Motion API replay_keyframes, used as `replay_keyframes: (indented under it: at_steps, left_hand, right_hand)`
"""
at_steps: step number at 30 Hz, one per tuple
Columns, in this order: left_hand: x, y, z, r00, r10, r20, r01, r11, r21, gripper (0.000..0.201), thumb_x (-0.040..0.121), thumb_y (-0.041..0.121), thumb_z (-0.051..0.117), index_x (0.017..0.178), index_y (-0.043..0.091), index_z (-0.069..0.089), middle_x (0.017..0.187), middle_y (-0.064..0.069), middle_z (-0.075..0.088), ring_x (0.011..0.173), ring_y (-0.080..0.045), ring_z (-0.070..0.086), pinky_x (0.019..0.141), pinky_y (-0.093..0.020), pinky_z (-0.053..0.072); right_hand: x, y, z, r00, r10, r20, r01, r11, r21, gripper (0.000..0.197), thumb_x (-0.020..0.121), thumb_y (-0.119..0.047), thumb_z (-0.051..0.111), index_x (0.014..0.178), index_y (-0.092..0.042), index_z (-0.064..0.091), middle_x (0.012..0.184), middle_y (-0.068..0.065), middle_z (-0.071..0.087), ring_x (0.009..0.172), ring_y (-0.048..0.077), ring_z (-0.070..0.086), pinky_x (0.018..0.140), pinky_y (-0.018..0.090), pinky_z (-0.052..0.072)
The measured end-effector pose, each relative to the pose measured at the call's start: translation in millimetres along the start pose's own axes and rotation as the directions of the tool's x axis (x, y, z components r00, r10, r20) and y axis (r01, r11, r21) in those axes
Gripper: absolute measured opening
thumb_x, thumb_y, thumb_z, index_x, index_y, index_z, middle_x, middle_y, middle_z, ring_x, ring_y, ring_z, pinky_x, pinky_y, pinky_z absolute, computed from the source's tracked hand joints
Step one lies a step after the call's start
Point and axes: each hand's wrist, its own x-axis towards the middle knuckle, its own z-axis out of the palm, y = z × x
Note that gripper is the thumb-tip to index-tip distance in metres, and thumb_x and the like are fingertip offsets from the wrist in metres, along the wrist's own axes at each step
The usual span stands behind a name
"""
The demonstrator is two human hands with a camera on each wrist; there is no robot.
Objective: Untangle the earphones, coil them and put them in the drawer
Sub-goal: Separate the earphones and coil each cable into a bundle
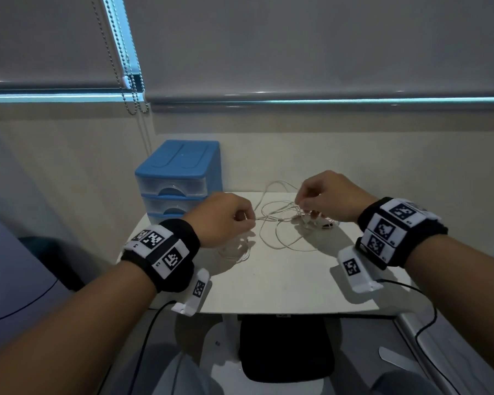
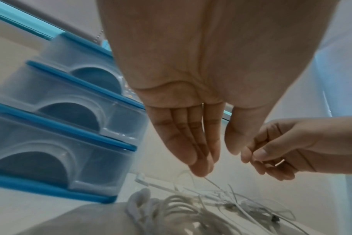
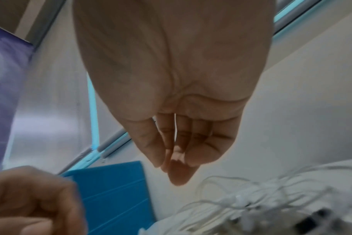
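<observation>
From the head camera, a small white bench point(image 1: 283, 283) stood against a pale wall, with a blue plastic three-drawer organiser with clear drawers point(image 1: 177, 178) at its far left corner. All three drawers were closed. A tangle of thin white wired earphones point(image 1: 280, 223) lay loosely looped on the bench between the two hands. The left hand point(image 1: 220, 218) hovered just right of the organiser, fingers curled, pinching a strand of the cord. The right hand point(image 1: 328, 195) hovered over the far right of the tangle, fingers curled, pinching another strand. A second bundle of white cord point(image 1: 237, 252) lay beneath the left hand.

From the left wrist camera, the left hand point(image 2: 191, 127) had its fingers point(image 2: 199, 152) pressed together, gripping a cord at their tips. The right hand point(image 2: 281, 151) pinched a cord between thumb and forefinger. The earphones point(image 2: 221, 206) lay below, the organiser point(image 2: 66, 127) on the left.

From the right wrist camera, the right hand point(image 3: 181, 135) had fingertips bunched; the cord there was too blurred to tell. The earphones point(image 3: 261, 203) lay at lower right.
</observation>
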Motion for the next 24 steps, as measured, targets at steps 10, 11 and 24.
replay_keyframes:
  at_steps: [10,11,24]
  left_hand:
    - [36,50,30,0.932,0.024,0.361,-0.138,0.945,0.295,0.046,0.098,0.039,0.063,0.143,0.031,0.055,0.127,-0.001,0.049,0.097,-0.014,0.051,0.089,-0.029,0.043]
    - [37,52,32,0.929,0.018,0.369,-0.139,0.942,0.304,0.046,0.097,0.039,0.064,0.142,0.032,0.056,0.126,-0.001,0.048,0.097,-0.015,0.053,0.091,-0.031,0.046]
    - [44,49,-2,0.980,0.107,-0.166,-0.130,0.983,-0.132,0.028,0.105,0.033,0.051,0.087,0.019,0.068,0.103,-0.002,0.056,0.087,-0.012,0.053,0.076,-0.027,0.040]
  right_hand:
    - [-22,30,26,0.931,-0.005,0.365,0.166,0.896,-0.412,0.015,0.085,-0.018,0.072,0.075,-0.023,0.063,0.073,-0.011,0.059,0.076,0.013,0.055,0.072,0.026,0.046]
    - [-23,30,27,0.924,-0.014,0.382,0.197,0.874,-0.444,0.015,0.088,-0.017,0.067,0.076,-0.022,0.060,0.074,-0.010,0.057,0.076,0.015,0.054,0.070,0.025,0.043]
    - [-16,-2,-71,0.906,-0.282,-0.317,0.332,0.936,0.118,0.015,0.105,-0.025,0.051,0.090,-0.024,0.050,0.072,-0.005,0.054,0.061,0.019,0.051,0.062,0.037,0.045]
